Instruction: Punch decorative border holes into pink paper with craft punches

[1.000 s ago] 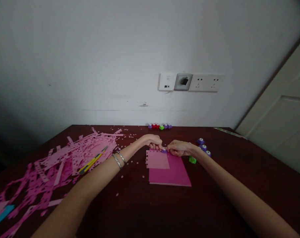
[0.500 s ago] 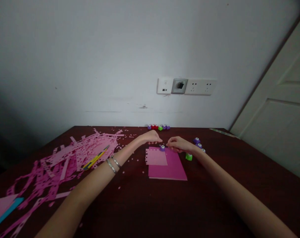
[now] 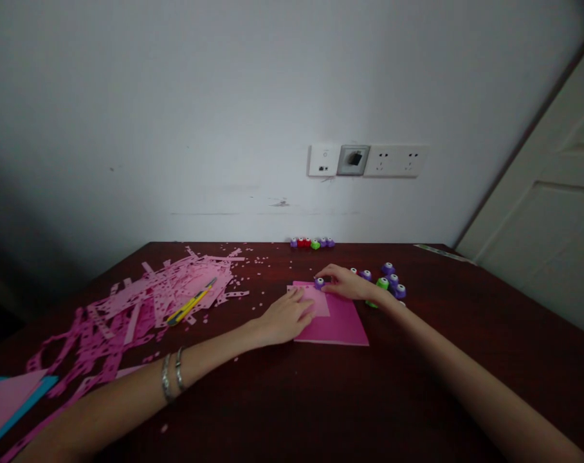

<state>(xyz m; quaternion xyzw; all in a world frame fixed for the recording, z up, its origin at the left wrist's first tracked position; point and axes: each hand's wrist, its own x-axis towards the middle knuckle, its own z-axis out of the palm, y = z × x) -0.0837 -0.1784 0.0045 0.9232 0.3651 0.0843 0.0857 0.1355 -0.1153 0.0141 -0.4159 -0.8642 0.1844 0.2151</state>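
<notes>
At the far edge of the light pink sheet (image 3: 322,307), the purple punch (image 3: 319,283) is pinched by the right hand (image 3: 345,283), while the sheet is steadied under the left hand (image 3: 281,319), fingers spread; careful alignment seems called for.

The left hand (image 3: 285,316), previously a loose fist above the light sheet (image 3: 321,303), has come down and now lies palm-down on that sheet, fingers spread, covering part of it. The right hand (image 3: 343,283), seen apart from the purple punch (image 3: 319,283) in the preceding view, has moved in and now holds it between thumb and fingers. Further punches (image 3: 366,275) beyond the right hand and a paper strip (image 3: 237,294) beyond the left forearm (image 3: 219,350) have come into view.
</notes>
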